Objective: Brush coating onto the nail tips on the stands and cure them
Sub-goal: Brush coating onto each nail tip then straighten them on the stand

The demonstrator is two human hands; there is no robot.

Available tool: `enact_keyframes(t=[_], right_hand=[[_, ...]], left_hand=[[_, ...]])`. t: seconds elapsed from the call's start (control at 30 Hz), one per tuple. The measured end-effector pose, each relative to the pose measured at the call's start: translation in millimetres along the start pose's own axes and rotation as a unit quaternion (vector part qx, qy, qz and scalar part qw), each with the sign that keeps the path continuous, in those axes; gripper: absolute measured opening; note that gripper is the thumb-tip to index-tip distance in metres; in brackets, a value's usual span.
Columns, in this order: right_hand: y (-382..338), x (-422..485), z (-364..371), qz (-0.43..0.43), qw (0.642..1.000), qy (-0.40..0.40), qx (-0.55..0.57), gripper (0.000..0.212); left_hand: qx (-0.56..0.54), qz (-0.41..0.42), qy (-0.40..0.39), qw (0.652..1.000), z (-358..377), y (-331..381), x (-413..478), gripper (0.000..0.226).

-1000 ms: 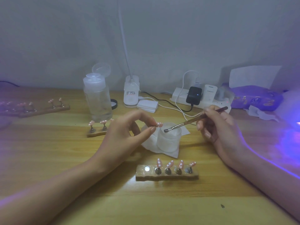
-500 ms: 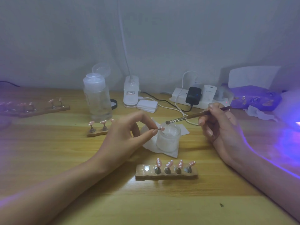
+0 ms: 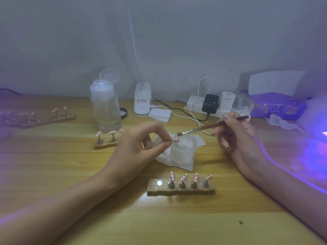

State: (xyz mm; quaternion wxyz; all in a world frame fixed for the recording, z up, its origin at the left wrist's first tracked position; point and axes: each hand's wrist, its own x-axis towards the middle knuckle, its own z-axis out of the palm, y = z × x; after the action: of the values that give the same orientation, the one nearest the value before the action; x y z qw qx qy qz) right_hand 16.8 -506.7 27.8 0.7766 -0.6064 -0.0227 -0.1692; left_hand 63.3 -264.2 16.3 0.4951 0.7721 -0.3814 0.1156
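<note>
Pinches one nail tip (image 3: 176, 140) by its stem in the left hand (image 3: 136, 147), at the frosted jar's (image 3: 184, 153) left rim, within reach of the bristles. Grips the brush (image 3: 208, 127) pen-style in the right hand (image 3: 237, 138), tip poised just above. Leaves the near stand's (image 3: 180, 190) leftmost socket vacant, likely for its return.

white charger (image 3: 228, 102), far right, plugged into power strip (image 3: 193, 105): grey lettering "pisen" across front, only legible text. white lamp base (image 3: 142, 103), far centre: small label with red mark and fine print, too small to read. purple packet (image 3: 277, 107), far right: printed logos and lettering, blurred, unreadable.
</note>
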Motion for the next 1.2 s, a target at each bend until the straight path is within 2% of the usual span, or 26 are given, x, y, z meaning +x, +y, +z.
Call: enact_keyframes(t=[0.07,0.2,0.33,0.5,0.63,0.77,0.9,1.07,1.2], right_hand=[[0.7,-0.8,1.1,-0.001,1.000,-0.018,-0.019,0.019],[2.3,1.2,-0.2,0.010,1.000,0.025,-0.010,0.030],[1.3,0.0,0.6,0.002,1.000,-0.010,-0.012,0.019],[1.6,0.7,-1.0,0.005,0.999,0.029,-0.015,0.022],[0.4,-1.1,1.1,0.003,1.000,-0.008,-0.024,0.019],[0.8,0.5,-0.5,0.017,0.999,0.031,-0.031,0.022],[-0.4,-1.3,0.8,0.010,1.000,-0.006,-0.027,0.019],[0.8,0.1,0.0,0.017,0.999,0.030,-0.028,0.022],[-0.2,-2.0,2.0,0.003,0.999,-0.004,-0.039,0.019]], left_hand=[[0.000,-0.001,0.001,1.000,0.4,-0.3,0.1,0.015],[-0.004,-0.001,0.002,1.000,0.9,-1.0,0.1,0.012],[-0.013,-0.001,0.004,1.000,1.3,-2.6,-0.3,0.009],[-0.014,-0.002,0.002,1.000,1.4,-1.9,-0.8,0.010],[-0.008,0.004,0.004,1.000,1.7,1.1,-0.8,0.009],[-0.008,0.003,0.001,1.000,1.3,3.6,-1.4,0.009],[-0.012,0.003,0.000,1.000,0.8,3.6,-1.8,0.009],[-0.002,0.002,0.003,1.000,1.7,2.5,-1.7,0.011],[-0.004,0.002,0.004,1.000,1.7,1.4,-1.6,0.011]])
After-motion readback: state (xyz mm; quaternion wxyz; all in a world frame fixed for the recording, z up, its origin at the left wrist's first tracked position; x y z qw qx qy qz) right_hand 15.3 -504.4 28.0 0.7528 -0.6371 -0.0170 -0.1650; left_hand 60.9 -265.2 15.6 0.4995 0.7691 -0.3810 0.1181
